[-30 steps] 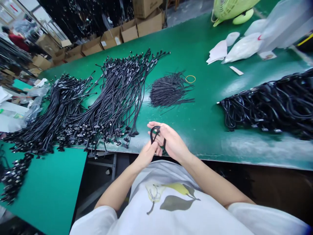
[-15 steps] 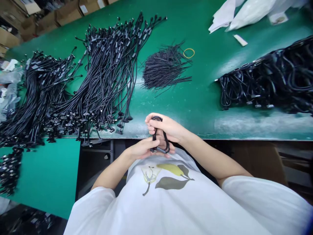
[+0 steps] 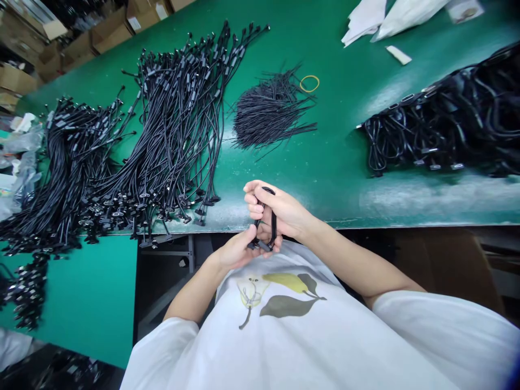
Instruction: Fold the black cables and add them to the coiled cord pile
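A black cable (image 3: 273,222), coiled into a narrow loop, is held between both hands just over the table's front edge. My left hand (image 3: 239,248) has closed on the lower end of the coil, where the connectors and a grey sleeve show. Around the upper bend, the fingers of my right hand (image 3: 280,208) are wrapped, thumb on top. Beyond the hands lies a pile of thin black ties (image 3: 266,111). To the left, long black cables (image 3: 174,114) with connectors at both ends are spread in bunches.
Coiled black cables (image 3: 439,124) form a row at the right. A yellow rubber band (image 3: 309,83), a small white piece (image 3: 398,54) and white bags (image 3: 410,19) lie farther back. Cardboard boxes (image 3: 111,33) stand behind the green table (image 3: 325,179), and clear plastic bags (image 3: 24,141) sit far left.
The coil is gripped more tightly, with the right fingers curled further around its upper bend and the left fingers closer in. The view has shifted slightly.
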The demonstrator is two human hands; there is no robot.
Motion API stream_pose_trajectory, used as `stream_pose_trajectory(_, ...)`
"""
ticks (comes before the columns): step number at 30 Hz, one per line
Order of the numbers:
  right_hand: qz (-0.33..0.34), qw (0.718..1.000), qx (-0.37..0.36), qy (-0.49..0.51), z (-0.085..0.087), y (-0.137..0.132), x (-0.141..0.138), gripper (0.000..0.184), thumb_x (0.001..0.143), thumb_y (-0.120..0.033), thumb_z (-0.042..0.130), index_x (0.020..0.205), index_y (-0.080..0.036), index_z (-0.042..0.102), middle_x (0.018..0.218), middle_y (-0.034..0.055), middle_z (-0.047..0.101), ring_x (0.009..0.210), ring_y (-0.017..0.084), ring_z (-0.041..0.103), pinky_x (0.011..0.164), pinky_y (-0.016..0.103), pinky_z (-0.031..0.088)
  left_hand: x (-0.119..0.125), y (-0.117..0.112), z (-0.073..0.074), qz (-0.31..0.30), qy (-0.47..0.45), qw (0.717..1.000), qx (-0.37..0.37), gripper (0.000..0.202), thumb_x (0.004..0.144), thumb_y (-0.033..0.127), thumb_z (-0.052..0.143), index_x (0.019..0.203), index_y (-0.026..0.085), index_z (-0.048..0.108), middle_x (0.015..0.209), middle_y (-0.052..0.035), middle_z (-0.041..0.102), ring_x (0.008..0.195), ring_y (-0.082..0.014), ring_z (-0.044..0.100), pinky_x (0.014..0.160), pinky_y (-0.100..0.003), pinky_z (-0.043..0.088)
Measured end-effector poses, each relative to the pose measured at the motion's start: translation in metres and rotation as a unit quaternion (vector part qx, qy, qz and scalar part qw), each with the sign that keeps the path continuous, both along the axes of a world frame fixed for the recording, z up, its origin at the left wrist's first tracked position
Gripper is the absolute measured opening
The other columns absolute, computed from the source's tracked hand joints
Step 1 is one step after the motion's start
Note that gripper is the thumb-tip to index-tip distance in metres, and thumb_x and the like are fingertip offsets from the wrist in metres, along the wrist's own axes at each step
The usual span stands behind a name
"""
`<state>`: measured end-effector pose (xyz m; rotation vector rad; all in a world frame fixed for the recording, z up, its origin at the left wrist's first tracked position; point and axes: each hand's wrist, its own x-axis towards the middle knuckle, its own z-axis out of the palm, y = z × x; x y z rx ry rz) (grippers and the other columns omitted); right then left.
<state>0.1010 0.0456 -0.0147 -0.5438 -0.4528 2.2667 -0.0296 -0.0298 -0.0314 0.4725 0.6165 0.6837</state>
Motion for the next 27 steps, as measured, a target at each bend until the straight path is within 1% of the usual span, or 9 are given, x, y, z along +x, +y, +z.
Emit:
stream_pose_trajectory(4, 0.035, 0.999, 0.019, 0.006, 0.001, 0.003, 0.002, 0.027, 0.081, -0.035, 0.072, 0.092, -0.016, 0.056, 0.072, -0.0048, 0.047, 0.057, 0.003, 0.044, 0.053, 0.016, 0.04, 0.0, 0.0, 0.0, -0.011, 0.002, 1.0, 0.011, 0.059, 0.082, 0.064, 0.057, 0.105, 0.01, 0.067, 0.096, -0.0136, 0.065, 0.082, -0.0194, 0.058, 0.065, -0.028, 0.041)
stream_pose_trajectory(8, 0.103, 0.994, 0.029, 0.023, 0.001, 0.006, 0.004, 0.036, 0.075, -0.041, 0.077, 0.086, -0.015, 0.055, 0.071, -0.0048, 0.047, 0.057, 0.004, 0.043, 0.05, 0.016, 0.041, -0.005, 0.001, 0.005, -0.047, 0.015, 0.998, 0.029, 0.057, 0.083, 0.06, 0.059, 0.111, 0.011, 0.066, 0.101, -0.0152, 0.067, 0.086, -0.0229, 0.061, 0.065, -0.029, 0.044)
stream_pose_trajectory(10, 0.095, 0.995, 0.033, 0.027, 0.001, 0.008, 0.004, 0.037, 0.074, -0.041, 0.078, 0.085, -0.015, 0.054, 0.07, -0.0051, 0.047, 0.056, 0.004, 0.044, 0.049, 0.016, 0.041, -0.006, 0.0, 0.009, -0.042, 0.037, 0.998, 0.032, 0.055, 0.084, 0.057, 0.058, 0.114, 0.012, 0.066, 0.104, -0.0153, 0.067, 0.09, -0.0244, 0.062, 0.068, -0.03, 0.046)
stream_pose_trajectory(14, 0.063, 0.996, 0.055, 0.012, 0.002, 0.009, 0.004, 0.03, 0.08, -0.038, 0.073, 0.086, -0.016, 0.053, 0.07, -0.005, 0.048, 0.055, 0.003, 0.044, 0.048, 0.015, 0.041, -0.004, -0.003, 0.016, -0.019, 0.06, 0.997, 0.041, 0.054, 0.083, 0.057, 0.06, 0.117, 0.015, 0.065, 0.111, -0.0146, 0.064, 0.097, -0.0242, 0.06, 0.078, -0.033, 0.049)
stream_pose_trajectory(18, 0.057, 0.997, 0.047, 0.034, -0.004, 0.01, 0.003, 0.031, 0.078, -0.037, 0.075, 0.089, -0.016, 0.055, 0.069, -0.0057, 0.05, 0.054, 0.003, 0.047, 0.049, 0.014, 0.043, -0.001, -0.004, 0.017, 0.008, 0.081, 0.995, 0.058, 0.051, 0.083, 0.055, 0.062, 0.112, 0.013, 0.065, 0.1, -0.0119, 0.063, 0.089, -0.0195, 0.058, 0.073, -0.03, 0.049)
stream_pose_trajectory(20, 0.063, 0.995, 0.026, 0.067, -0.01, 0.008, 0.002, 0.042, 0.073, -0.04, 0.079, 0.1, -0.018, 0.056, 0.076, -0.0043, 0.056, 0.061, 0.005, 0.054, 0.058, 0.017, 0.05, 0.001, -0.005, 0.016, 0.02, 0.09, 0.993, 0.068, 0.051, 0.085, 0.056, 0.058, 0.109, 0.012, 0.064, 0.094, -0.0108, 0.063, 0.083, -0.0184, 0.058, 0.068, -0.028, 0.048)
stream_pose_trajectory(22, 0.07, 0.991, 0.007, 0.111, -0.015, 0.004, 0.001, 0.06, 0.068, -0.044, 0.082, 0.116, -0.021, 0.054, 0.089, -0.0019, 0.062, 0.076, 0.008, 0.061, 0.074, 0.022, 0.055, 0.001, -0.005, 0.016, 0.022, 0.089, 0.991, 0.094, 0.049, 0.088, 0.056, 0.053, 0.106, 0.011, 0.064, 0.088, -0.0098, 0.063, 0.078, -0.0177, 0.058, 0.064, -0.027, 0.047)
stream_pose_trajectory(24, 0.07, 0.986, 0.008, 0.149, -0.018, -0.001, 0.001, 0.076, 0.064, -0.051, 0.082, 0.126, -0.022, 0.05, 0.1, 0.0005, 0.065, 0.09, 0.011, 0.063, 0.09, 0.028, 0.052, 0.001, -0.006, 0.017, 0.017, 0.078, 0.99, 0.12, 0.049, 0.09, 0.056, 0.051, 0.104, 0.011, 0.064, 0.083, -0.0086, 0.062, 0.073, -0.0169, 0.058, 0.06, -0.026, 0.047)
stream_pose_trajectory(27, 0.103, 0.98, 0.057, 0.161, -0.019, -0.007, 0.004, 0.079, 0.059, -0.065, 0.077, 0.119, -0.018, 0.057, 0.104, 0.0051, 0.066, 0.097, 0.016, 0.063, 0.095, 0.034, 0.049, -0.001, -0.009, 0.017, -0.007, 0.056, 0.991, 0.122, 0.052, 0.087, 0.059, 0.054, 0.099, 0.01, 0.064, 0.076, -0.0071, 0.061, 0.068, -0.0165, 0.058, 0.059, -0.027, 0.047)
